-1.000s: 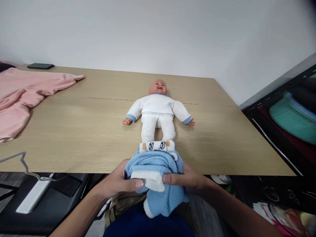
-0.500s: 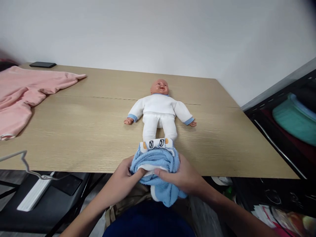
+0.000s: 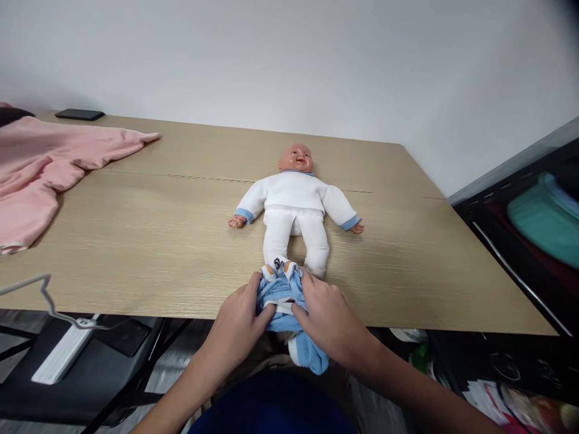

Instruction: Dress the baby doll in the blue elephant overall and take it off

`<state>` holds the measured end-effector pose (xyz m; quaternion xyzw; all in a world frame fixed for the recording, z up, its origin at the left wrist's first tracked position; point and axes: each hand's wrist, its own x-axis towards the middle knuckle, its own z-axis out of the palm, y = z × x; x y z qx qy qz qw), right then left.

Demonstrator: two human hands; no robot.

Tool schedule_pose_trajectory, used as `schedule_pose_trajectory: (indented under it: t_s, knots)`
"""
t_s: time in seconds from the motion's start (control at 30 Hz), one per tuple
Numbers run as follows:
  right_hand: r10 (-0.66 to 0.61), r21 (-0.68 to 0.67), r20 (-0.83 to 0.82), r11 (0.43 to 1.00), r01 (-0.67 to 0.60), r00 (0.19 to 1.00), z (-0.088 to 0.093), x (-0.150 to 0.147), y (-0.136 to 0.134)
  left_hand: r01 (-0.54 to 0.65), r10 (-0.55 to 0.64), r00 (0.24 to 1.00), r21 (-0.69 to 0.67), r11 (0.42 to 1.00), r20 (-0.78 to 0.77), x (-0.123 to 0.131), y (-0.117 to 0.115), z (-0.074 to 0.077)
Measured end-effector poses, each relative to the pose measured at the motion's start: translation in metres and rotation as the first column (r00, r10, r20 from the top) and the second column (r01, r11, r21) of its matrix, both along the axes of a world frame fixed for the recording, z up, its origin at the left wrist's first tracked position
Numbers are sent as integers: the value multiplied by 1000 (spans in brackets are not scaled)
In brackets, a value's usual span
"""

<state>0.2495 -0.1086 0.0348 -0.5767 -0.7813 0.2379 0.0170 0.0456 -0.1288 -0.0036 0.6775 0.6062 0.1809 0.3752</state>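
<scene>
A baby doll [image 3: 295, 193] lies face up on the table, in a white top with blue cuffs and white legs. Near its feet a bunched blue terry garment [image 3: 283, 292] with white trim and an eye-like print is gripped from both sides. My left hand [image 3: 239, 316] pinches its left side, thumb at the white-edged opening. On its right side my right hand [image 3: 328, 310] has fingers over the cloth and thumb at the same opening. Part of the garment hangs below the table edge. The doll's feet are hidden behind the cloth.
Pink clothing [image 3: 40, 163] is spread on the left of the wooden table [image 3: 181, 253], with a dark phone [image 3: 80, 114] behind it. A white wire hanger [image 3: 47, 295] juts in at lower left, above a black chair [image 3: 27, 392] bearing a power strip [image 3: 63, 349]. A teal item [image 3: 547, 223] sits at right.
Both hands have moved closer together and gathered the blue garment into a narrower bunch, folding its eye-print edge. My fingers now lie over its top. The doll stays in place.
</scene>
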Motion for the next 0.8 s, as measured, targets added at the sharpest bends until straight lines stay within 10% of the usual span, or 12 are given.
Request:
schedule_pose_trajectory:
  t_s: [0.43, 0.8]
  knots:
    - [15, 0, -338, 1000, -16, 941, -12, 15, 12, -12, 12, 875, -4, 1000, 483, -12, 9, -15]
    - [-41, 21, -430, 998, 55, 902, -22, 14, 38, -106, 109, 817, -38, 994, 566, -13, 42, 1]
